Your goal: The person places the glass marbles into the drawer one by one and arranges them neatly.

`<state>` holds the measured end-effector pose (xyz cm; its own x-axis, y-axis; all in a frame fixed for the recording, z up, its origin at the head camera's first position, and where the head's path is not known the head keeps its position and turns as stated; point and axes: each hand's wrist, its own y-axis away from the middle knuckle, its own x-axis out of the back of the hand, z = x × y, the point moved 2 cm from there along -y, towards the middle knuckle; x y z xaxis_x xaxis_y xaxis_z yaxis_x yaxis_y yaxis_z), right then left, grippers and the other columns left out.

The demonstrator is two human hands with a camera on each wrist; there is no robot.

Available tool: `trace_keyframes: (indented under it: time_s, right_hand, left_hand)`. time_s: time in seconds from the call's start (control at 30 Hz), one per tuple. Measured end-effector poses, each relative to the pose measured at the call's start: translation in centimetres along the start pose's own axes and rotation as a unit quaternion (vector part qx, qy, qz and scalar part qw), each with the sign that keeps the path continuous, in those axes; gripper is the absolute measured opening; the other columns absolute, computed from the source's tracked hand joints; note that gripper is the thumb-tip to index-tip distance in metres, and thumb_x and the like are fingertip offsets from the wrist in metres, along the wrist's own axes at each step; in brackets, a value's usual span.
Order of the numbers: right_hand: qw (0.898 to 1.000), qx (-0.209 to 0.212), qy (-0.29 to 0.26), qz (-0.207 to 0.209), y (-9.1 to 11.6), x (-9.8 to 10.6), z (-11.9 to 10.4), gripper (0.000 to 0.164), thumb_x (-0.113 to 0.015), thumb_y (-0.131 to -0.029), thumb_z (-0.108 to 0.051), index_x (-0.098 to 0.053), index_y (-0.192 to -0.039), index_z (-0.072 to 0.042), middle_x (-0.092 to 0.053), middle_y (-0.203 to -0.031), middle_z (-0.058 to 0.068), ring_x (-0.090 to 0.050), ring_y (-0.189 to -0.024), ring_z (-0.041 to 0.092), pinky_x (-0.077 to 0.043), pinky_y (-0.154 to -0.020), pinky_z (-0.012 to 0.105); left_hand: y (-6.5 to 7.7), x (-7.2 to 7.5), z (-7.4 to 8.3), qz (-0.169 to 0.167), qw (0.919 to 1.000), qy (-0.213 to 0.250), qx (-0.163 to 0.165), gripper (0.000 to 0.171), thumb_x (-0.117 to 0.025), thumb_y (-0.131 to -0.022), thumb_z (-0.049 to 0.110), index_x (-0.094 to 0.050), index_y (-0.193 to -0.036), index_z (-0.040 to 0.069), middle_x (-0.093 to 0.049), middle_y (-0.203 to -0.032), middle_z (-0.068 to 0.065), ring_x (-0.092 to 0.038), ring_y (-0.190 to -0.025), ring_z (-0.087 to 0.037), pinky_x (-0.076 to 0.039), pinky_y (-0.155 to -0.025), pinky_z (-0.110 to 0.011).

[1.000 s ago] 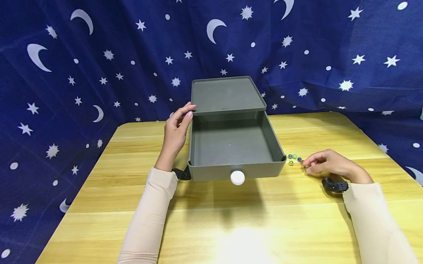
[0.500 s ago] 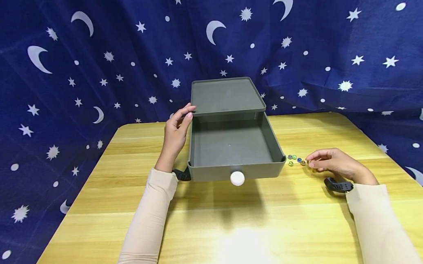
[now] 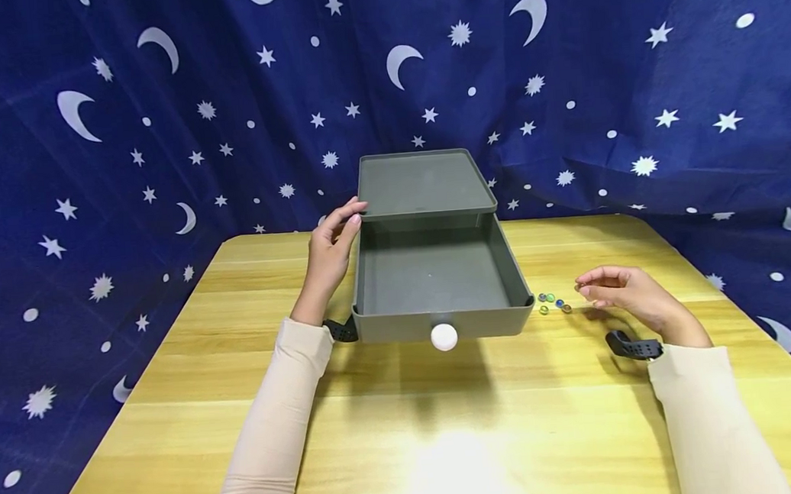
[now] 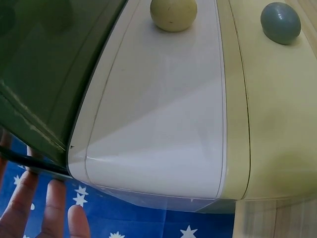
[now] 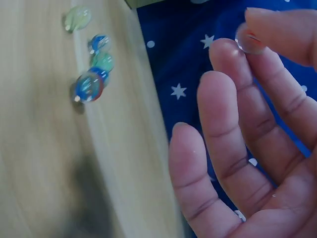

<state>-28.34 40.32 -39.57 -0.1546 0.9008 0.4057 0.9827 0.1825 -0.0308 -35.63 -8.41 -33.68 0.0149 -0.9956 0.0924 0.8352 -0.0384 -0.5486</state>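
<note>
A small drawer cabinet (image 3: 425,184) stands on the table with its grey top drawer (image 3: 432,275) pulled out; its floor looks bare. Below that, the left wrist view shows a white drawer (image 4: 153,119) and a yellow drawer (image 4: 277,124). My left hand (image 3: 328,248) rests at the cabinet's upper left corner, fingertips touching the edge of its top. My right hand (image 3: 622,296), raised over the table, pinches a clear marble (image 5: 249,40) with an orange streak between thumb and fingertips. Several glass marbles (image 3: 550,297) lie right of the drawer, beside the right hand.
The grey drawer's white round knob (image 3: 444,337) juts toward me over the wooden table (image 3: 242,418). A blue curtain (image 3: 273,79) with moons and stars hangs behind and around the table. Both wrists carry black camera mounts (image 3: 633,347).
My right hand has picked up a marble and lifted it, moving slightly right and away from the others. The left hand stays at the cabinet's corner. The view has tilted up slightly.
</note>
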Motion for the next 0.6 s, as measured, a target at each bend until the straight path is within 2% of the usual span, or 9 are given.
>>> trace_keyframes:
  time_s: [0.3, 0.6]
  right_hand:
    - [0.999, 0.038, -0.008, 0.026, 0.1, -0.1, -1.6, 0.024, -0.066, -0.105, 0.001, -0.079, -0.113, -0.017, -0.077, -0.105, -0.016, -0.071, -0.093, 0.002, -0.057, -0.080, 0.020]
    - [0.994, 0.097, -0.023, 0.038, 0.2, -0.6, -3.6, 0.026, -0.065, -0.103, 0.008, -0.079, -0.111, -0.012, -0.080, -0.102, -0.010, -0.072, -0.089, 0.003, -0.056, -0.078, 0.017]
  left_hand:
    - [0.1, 0.1, -0.2, -0.002, 1.0000, -0.006, 0.000, 0.031, -0.058, -0.112, 0.011, -0.070, -0.137, -0.003, -0.059, -0.158, -0.013, -0.064, -0.126, -0.036, -0.046, -0.103, -0.034]
    - [0.2, 0.0, -0.1, 0.000, 1.0000, -0.007, 0.000, 0.031, -0.058, -0.112, 0.011, -0.070, -0.137, -0.002, -0.060, -0.157, -0.011, -0.064, -0.126, -0.035, -0.046, -0.102, -0.033]
